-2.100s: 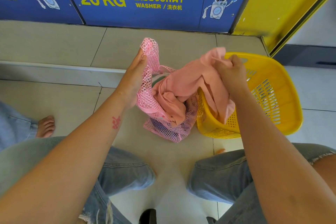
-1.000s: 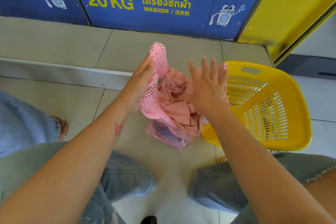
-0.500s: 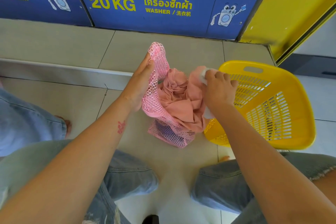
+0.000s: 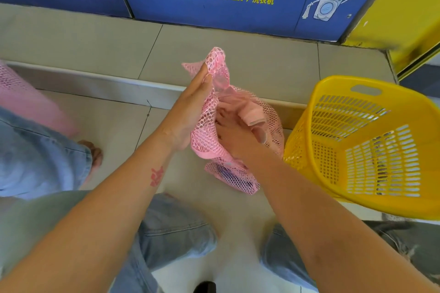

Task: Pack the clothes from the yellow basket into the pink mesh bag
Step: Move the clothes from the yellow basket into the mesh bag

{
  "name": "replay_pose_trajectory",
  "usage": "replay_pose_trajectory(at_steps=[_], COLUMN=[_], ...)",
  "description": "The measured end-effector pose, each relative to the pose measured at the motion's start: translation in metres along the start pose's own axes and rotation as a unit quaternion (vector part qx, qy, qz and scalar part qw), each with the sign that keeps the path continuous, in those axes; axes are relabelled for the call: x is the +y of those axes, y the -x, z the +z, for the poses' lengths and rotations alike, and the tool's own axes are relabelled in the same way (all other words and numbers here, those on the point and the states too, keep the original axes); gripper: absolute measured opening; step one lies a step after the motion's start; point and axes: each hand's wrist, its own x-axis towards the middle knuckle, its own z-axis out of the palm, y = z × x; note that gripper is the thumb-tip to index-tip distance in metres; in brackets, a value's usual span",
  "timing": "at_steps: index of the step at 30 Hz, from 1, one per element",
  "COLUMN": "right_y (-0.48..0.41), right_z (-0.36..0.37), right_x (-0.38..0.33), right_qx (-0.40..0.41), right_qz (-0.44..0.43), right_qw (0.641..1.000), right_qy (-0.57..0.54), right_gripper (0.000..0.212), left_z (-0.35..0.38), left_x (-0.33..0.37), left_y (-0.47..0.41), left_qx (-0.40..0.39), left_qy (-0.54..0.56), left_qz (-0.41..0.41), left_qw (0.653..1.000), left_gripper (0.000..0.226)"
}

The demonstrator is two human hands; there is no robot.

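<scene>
Hands at the mesh bag

Basket first: my yellow slatted plastic laundry basket sits at right of frame, touching the pink netted mesh bag at centre. My left hand pinches the bag's rim upward. My right hand is pushed inside the mouth, fingers around folded pink cloth.
</scene>
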Motion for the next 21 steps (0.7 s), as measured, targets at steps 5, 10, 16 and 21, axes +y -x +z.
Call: replay_pose_trajectory(at_steps=[5, 10, 16, 21], right_y=[-0.004, 0.007, 0.047, 0.042], right_z=[0.004, -0.008, -0.031, -0.017], right_x=[0.017, 0.018, 0.012, 0.028], right_qx=[-0.117, -0.003, 0.346, 0.204], right_qz=[0.144, 0.069, 0.144, 0.19], right_qw=[0.983, 0.996, 0.927, 0.958], right_qy=[0.008, -0.06, -0.006, -0.059], right_gripper=[0.056, 0.037, 0.035, 0.056], left_z=[0.006, -0.002, 0.001, 0.004], left_x=[0.008, 0.002, 0.001, 0.004], left_y=[-0.005, -0.008, -0.004, 0.004], left_qx=[-0.018, 0.022, 0.052, 0.063], left_qy=[0.032, 0.011, -0.024, -0.025], left_qz=[-0.003, -0.025, -0.038, -0.033], left_qw=[0.999, 0.999, 0.998, 0.997], left_gripper=[0.045, 0.052, 0.05, 0.049])
